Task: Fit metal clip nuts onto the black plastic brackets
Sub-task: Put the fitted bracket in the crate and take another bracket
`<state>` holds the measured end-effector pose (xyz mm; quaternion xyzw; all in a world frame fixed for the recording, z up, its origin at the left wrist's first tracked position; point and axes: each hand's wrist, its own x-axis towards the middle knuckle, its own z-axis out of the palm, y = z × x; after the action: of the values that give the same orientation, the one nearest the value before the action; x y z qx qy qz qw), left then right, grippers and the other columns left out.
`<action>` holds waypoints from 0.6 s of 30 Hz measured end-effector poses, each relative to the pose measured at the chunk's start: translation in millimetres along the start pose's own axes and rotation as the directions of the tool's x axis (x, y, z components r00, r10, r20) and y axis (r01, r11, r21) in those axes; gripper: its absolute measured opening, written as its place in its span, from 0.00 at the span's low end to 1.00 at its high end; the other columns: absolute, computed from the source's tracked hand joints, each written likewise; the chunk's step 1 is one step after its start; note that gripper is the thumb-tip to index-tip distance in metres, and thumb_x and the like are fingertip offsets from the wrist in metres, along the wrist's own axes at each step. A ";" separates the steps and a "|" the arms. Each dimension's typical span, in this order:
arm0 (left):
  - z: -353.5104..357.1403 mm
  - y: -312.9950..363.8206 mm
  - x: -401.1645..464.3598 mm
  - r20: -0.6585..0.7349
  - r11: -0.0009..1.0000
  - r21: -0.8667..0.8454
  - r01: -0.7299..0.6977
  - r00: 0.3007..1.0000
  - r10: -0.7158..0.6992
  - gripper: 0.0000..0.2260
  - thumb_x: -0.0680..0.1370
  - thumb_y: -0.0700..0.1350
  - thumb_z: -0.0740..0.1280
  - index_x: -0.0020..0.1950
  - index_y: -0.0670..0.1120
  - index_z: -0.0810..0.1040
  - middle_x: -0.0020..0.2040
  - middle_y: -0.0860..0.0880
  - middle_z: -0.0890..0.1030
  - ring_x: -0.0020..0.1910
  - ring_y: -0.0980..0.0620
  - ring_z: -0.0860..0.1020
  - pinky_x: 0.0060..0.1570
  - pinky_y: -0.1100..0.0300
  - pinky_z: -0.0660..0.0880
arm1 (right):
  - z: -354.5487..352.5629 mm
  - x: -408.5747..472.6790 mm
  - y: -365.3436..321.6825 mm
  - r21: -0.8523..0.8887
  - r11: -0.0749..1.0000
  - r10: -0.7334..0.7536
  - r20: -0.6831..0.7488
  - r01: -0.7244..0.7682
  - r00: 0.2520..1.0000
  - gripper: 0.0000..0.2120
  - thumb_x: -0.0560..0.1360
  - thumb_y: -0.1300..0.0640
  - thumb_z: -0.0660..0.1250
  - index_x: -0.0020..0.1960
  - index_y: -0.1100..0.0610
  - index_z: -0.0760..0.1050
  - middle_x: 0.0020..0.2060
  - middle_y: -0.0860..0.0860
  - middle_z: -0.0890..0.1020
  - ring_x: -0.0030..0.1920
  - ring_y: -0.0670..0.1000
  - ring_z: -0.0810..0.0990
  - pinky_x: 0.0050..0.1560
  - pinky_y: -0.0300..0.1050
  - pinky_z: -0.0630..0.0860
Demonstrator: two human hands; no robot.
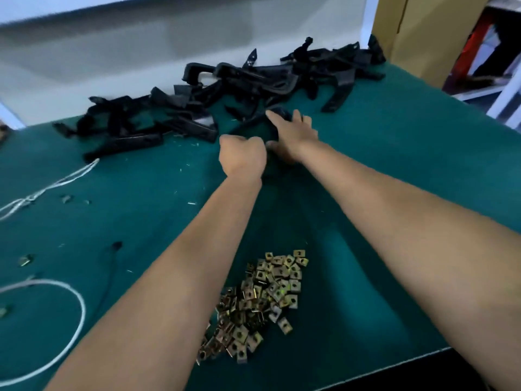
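workshop | green bench mat point(394, 153) | bracket heap point(225, 88) | clip-nut pile point(262, 300)

Brassy, shiny metal clip nuts point(262, 306) – matt black plastic brackets point(214, 91) – on green felt-like table cloth point(394, 153).

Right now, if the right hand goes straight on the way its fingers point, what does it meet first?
Probably the pile of black brackets just beyond the right hand, which already grips one bracket; depth is unclear.

green table top point(394, 153) | white wall point(141, 52) | cardboard box point(423, 32) | shelf point(479, 91)
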<state>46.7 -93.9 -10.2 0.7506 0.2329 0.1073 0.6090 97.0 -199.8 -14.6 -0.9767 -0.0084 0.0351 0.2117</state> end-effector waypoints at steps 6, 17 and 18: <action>-22.3 0.6 19.3 0.210 0.810 -0.430 0.399 0.917 -0.340 0.05 0.77 0.33 0.62 0.49 0.38 0.77 0.43 0.40 0.84 0.35 0.43 0.85 0.37 0.54 0.84 | 29.8 -1.5 -22.3 0.085 0.991 -0.096 -0.128 0.107 0.987 0.23 0.81 0.62 0.60 0.75 0.52 0.73 0.71 0.58 0.74 0.70 0.60 0.74 0.70 0.50 0.71; -86.2 -27.5 29.3 -0.067 0.930 0.345 -0.125 0.985 0.157 0.20 0.77 0.61 0.69 0.57 0.47 0.79 0.51 0.48 0.82 0.54 0.43 0.80 0.52 0.54 0.76 | 17.1 -77.6 -40.3 0.398 0.832 -0.470 0.133 0.388 0.873 0.12 0.79 0.63 0.69 0.57 0.50 0.85 0.47 0.41 0.86 0.49 0.41 0.83 0.53 0.37 0.76; -97.4 -31.2 27.6 -0.113 0.871 0.439 -0.221 0.948 0.297 0.16 0.78 0.60 0.67 0.55 0.48 0.79 0.47 0.50 0.81 0.49 0.44 0.79 0.47 0.56 0.73 | 15.4 -81.6 -38.3 0.442 0.805 -0.495 0.130 0.396 0.859 0.09 0.78 0.62 0.72 0.54 0.51 0.86 0.43 0.40 0.87 0.44 0.38 0.82 0.49 0.33 0.75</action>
<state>20.6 8.2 -20.7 0.8760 0.2004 0.2016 0.3896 14.4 -161.1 -7.5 -0.8707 -0.2572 0.1022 0.4064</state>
